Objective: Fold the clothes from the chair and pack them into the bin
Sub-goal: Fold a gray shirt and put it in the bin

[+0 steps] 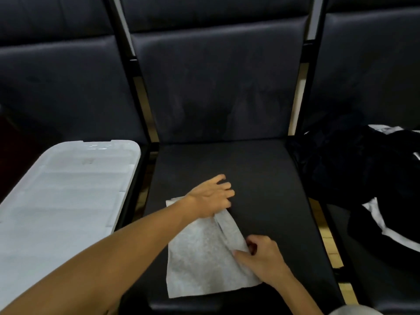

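Note:
A light grey folded cloth lies flat on the front half of the middle black chair seat. My left hand rests on the cloth's far edge, fingers spread and reaching onto the seat. My right hand pinches the cloth's folded right edge between thumb and fingers. A white plastic bin with its lid on stands on the chair to the left. A pile of black and white clothes lies on the chair to the right.
Three black padded chairs stand side by side with dark metal frames between them. Narrow gaps show a light floor between the seats. The chair backs rise at the far side.

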